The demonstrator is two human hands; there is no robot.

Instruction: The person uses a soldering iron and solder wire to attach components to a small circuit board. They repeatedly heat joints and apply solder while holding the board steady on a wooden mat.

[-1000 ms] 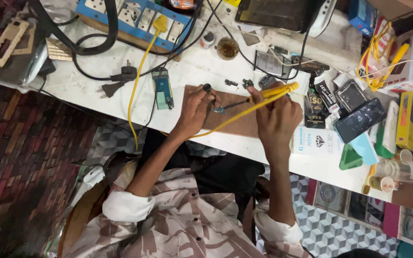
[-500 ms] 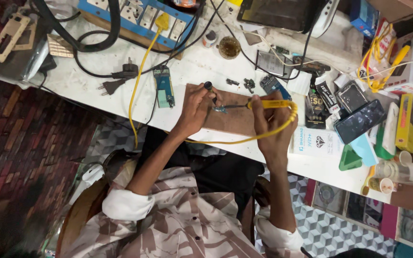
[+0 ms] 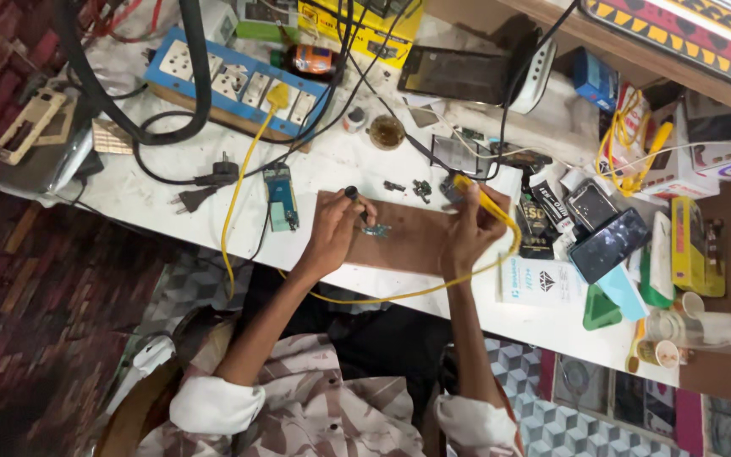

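Head view, frame centre: left hand (image 3: 332,233) grip clamped on black-tipped tool, pinning small circuit board (image 3: 375,229) to brown mat (image 3: 408,245); right hand (image 3: 467,233) grip closed round yellow soldering iron (image 3: 484,201). Soldering step; next calls for steady tip.

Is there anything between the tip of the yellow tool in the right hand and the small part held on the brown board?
Nothing visible. The yellow tool in the right hand has bare brown board between it and the small part, which the left hand pins down.
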